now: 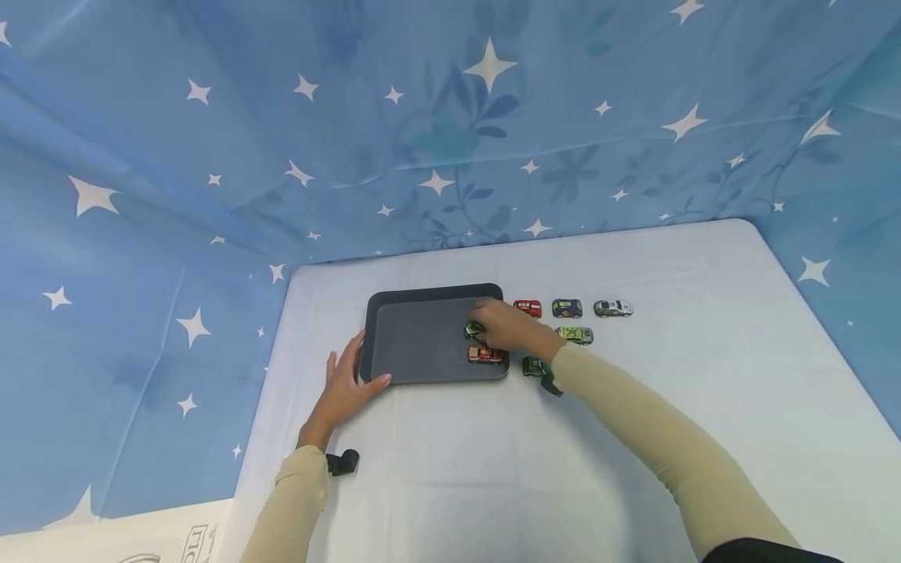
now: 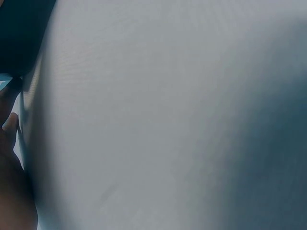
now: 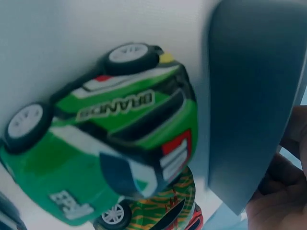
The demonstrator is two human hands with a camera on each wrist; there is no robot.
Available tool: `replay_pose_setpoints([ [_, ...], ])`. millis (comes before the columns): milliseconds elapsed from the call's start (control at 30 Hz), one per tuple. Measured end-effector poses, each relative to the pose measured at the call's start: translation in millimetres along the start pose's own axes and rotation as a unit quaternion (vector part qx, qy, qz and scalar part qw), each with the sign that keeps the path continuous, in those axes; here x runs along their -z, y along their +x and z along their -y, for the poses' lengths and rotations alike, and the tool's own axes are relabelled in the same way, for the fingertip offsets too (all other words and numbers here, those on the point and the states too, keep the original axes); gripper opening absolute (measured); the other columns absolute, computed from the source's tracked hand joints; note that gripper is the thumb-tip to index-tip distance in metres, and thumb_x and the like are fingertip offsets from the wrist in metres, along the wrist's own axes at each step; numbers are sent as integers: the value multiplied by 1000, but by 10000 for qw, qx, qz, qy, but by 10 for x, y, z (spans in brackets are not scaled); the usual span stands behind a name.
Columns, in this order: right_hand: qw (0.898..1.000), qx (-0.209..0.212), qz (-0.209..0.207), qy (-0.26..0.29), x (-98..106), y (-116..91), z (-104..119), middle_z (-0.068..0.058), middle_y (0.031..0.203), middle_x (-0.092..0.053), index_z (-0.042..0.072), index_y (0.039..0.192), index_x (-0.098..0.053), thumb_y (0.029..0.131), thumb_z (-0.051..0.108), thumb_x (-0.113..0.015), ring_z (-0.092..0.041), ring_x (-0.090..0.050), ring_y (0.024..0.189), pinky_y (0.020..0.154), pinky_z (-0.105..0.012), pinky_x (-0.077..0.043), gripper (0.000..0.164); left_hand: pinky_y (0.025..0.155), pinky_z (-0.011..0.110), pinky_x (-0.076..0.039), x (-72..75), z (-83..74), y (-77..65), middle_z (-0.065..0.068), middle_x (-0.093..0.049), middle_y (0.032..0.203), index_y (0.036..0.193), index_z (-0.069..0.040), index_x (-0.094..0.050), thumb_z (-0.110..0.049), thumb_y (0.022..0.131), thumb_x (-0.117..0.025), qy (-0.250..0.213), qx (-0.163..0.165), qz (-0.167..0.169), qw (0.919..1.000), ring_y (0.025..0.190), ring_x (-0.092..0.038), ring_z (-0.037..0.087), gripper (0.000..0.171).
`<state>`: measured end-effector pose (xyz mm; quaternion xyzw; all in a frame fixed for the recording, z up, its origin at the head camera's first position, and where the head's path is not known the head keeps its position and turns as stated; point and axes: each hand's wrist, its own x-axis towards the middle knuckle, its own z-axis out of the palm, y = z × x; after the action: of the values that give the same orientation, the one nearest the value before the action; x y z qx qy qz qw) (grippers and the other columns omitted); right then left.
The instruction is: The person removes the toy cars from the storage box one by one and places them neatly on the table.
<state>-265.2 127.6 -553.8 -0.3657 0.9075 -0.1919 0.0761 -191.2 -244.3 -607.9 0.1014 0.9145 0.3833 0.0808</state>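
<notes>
A dark grey tray [image 1: 422,338] lies on the white table. My left hand [image 1: 345,391] rests at its near left corner, thumb along the front rim and fingers against the left side. Over the tray's right part, my right hand [image 1: 503,324] pinches a small green toy car [image 1: 473,330]. An orange toy car [image 1: 485,355] sits in the tray just in front of it. Close to the right wrist is a dark green toy car [image 1: 533,367] on the table, large in the right wrist view, with the tray wall [image 3: 249,105] beside it.
Right of the tray stand a red toy car [image 1: 528,308], a purple one [image 1: 567,308], a silver one [image 1: 614,308] and a yellow-green one [image 1: 575,335]. A blue star-patterned curtain [image 1: 436,141] hangs behind the white table [image 1: 479,469].
</notes>
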Motion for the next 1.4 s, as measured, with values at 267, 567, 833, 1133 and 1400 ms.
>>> replay_pose_setpoints([
  [267, 9999, 13, -114, -29, -32, -29, -4, -11, 100, -67, -6, 115, -76, 97, 1, -76, -23, -63, 89, 78, -40, -59, 19, 127, 60, 11, -22, 5, 11, 12, -21, 177, 174, -23, -16, -50, 94, -79, 50, 2, -28, 10000, 161, -18, 40, 105],
  [567, 9998, 15, -167, 80, -12, -56, -2, -11, 102, -68, -5, 119, -76, 98, 3, -76, -21, -63, 89, 78, -39, -58, 22, 127, 61, 11, -18, -32, 3, 12, -21, 177, 174, -23, -15, -50, 93, -80, 73, 24, 34, 10000, 162, -14, 39, 107],
  [833, 9990, 46, -311, 303, 138, -76, 27, -16, 116, -70, -5, 129, -73, 99, 6, -77, -29, -68, 105, 90, -43, -60, 32, 127, 62, 10, -5, -18, -4, 12, -20, 177, 174, -23, -14, -51, 94, -79, 84, 78, 44, 9999, 162, -14, 41, 107],
  [1133, 9982, -156, -431, 374, 339, -187, -10, -16, 119, -70, -5, 131, -72, 100, 6, -77, -29, -68, 109, 93, -44, -59, 33, 127, 60, 11, 12, -20, -27, 15, -20, 177, 174, -22, -14, -51, 94, -78, 112, 95, 30, 9999, 161, -18, 42, 106],
  [1400, 9973, -344, -503, 417, 484, -337, -126, -16, 118, -69, -5, 132, -71, 100, 7, -76, -31, -68, 109, 93, -46, -59, 34, 127, 62, 11, -5, -6, -23, 13, -18, 177, 174, -24, -14, -51, 95, -78, 63, 124, 35, 9999, 162, -12, 42, 106],
])
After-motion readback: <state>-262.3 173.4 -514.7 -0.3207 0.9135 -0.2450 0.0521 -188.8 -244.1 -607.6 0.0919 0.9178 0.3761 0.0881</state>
